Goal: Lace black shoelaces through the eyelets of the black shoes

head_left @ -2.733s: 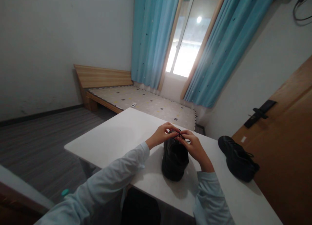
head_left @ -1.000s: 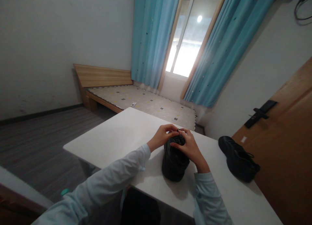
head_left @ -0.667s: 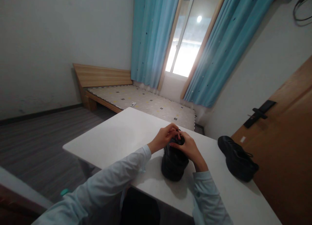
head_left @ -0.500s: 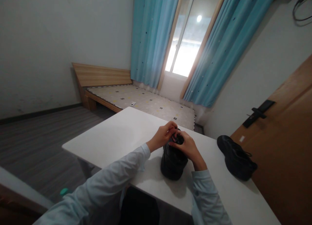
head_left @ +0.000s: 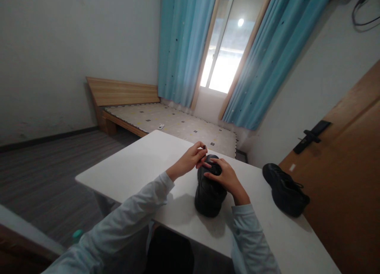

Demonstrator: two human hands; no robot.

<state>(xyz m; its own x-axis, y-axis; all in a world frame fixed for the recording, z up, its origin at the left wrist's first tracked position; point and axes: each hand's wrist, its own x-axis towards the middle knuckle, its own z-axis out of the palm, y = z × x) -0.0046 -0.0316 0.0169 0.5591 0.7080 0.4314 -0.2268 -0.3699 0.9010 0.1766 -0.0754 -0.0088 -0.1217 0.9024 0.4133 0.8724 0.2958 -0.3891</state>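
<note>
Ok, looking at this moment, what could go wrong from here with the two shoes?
1. The left hand seems to pinch only a small dark bit, perhaps a lace end, so it might slip free.
2. The right hand covers part of the near shoe's top, so a tangle there could go unnoticed.
3. The other shoe lies close to the edge of the table; a careless sweep could knock it off.

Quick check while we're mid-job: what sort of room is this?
Most likely a bedroom: past the white table stands a bed with a wooden headboard, beside a window hung with blue curtains.
</note>
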